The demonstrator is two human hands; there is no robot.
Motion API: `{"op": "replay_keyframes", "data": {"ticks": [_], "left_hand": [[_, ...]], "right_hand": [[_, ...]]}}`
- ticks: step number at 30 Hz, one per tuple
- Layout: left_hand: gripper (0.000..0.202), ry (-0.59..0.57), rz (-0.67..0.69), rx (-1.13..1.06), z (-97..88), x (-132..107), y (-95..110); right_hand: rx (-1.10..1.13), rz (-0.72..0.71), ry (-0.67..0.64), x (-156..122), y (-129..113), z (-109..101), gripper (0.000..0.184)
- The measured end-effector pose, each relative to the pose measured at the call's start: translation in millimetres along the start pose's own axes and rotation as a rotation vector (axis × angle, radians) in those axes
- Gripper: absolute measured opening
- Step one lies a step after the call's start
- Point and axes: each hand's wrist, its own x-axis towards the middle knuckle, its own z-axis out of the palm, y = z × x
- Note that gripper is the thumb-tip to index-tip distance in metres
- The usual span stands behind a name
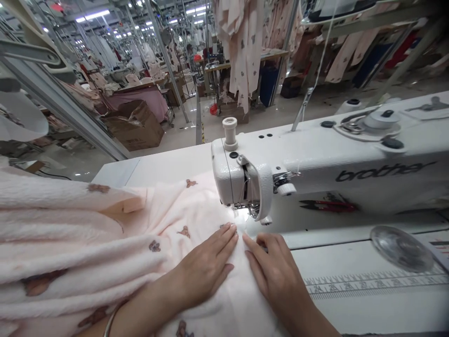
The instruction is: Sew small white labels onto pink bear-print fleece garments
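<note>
A pale pink fleece fabric (105, 243) with a small brown bear print lies in thick folds across the left of the sewing table and runs under the needle area. My left hand (206, 262) rests flat on it, just in front of the presser foot (250, 210), holding nothing. My right hand (271, 267) lies beside it, fingers slightly curved on the fabric, gripping nothing. Above both hands stands the white Brother sewing machine (351, 159), its small light shining on the cloth. A thin bangle (110, 323) circles my left wrist.
Red thread snips (328, 205) lie by the machine's base. A measuring scale (375, 283) is printed along the white table (351, 304), with a round clear disc (401, 248) above it. Beyond are a cardboard box (133, 126), hanging garments (242, 47) and rows of workstations.
</note>
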Motion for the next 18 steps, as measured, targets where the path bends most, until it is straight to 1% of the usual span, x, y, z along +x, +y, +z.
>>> {"op": "replay_keyframes", "data": {"ticks": [8, 12, 14, 16, 18], "left_hand": [[0.052, -0.011, 0.0, -0.049, 1.2, -2, -5], [0.054, 0.014, -0.005, -0.065, 5.4, -2, -5], [0.054, 0.019, -0.007, -0.059, 7.6, -3, -4], [0.053, 0.015, -0.008, -0.04, 9.6, -3, -5], [0.051, 0.009, 0.0, -0.019, 10.7, -4, -6]], "right_hand": [[0.002, -0.003, -0.004, -2, 0, 1, 0.029], [-0.012, 0.001, -0.009, -1, -1, -4, 0.028], [0.01, 0.014, -0.055, 7, 5, -10, 0.025], [0.007, 0.014, -0.084, 23, 17, -13, 0.023], [-0.038, -0.006, -0.065, 44, 34, -10, 0.027]]}}
